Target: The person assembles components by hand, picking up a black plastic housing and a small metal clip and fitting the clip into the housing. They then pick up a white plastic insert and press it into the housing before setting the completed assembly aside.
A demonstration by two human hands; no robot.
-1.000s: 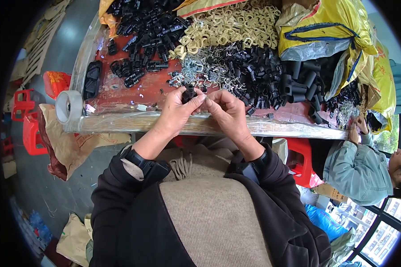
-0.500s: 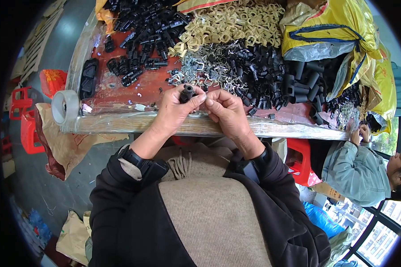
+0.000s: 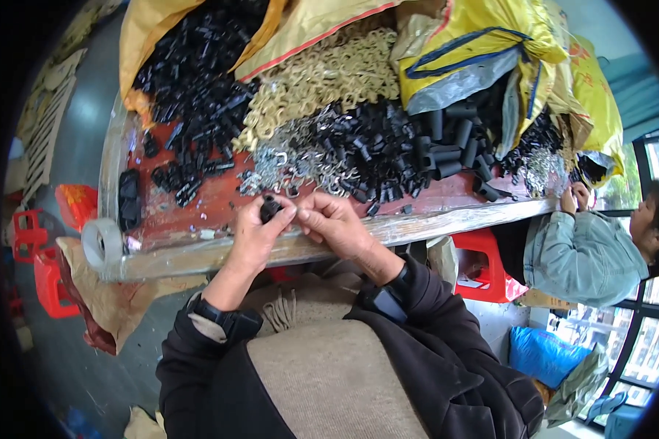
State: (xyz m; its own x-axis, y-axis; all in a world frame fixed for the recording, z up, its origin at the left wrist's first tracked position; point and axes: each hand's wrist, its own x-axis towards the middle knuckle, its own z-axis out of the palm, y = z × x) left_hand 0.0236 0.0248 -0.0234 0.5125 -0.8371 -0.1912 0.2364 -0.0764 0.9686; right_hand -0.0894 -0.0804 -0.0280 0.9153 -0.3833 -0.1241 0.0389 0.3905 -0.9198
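Over the near edge of the table, my left hand is closed around a short black tubular plastic part, its round end facing up. Close beside it, my right hand has thumb and forefinger pressed together at the part's side; anything between them is too small to make out. Just beyond my fingers lie loose silvery metal clips and small black plastic pieces. Behind these spreads a heap of cream-coloured curved pieces. Black fittings lie to the left on the red tabletop.
A roll of clear tape stands at the table's left corner, near a black moulded piece. Black tubes and a yellow sack are at the right. A co-worker sits beyond a red stool.
The view has shifted and turned, so the table and my hands appear lower and further left. My left hand keeps the black part; the right hand stays pinched beside it.
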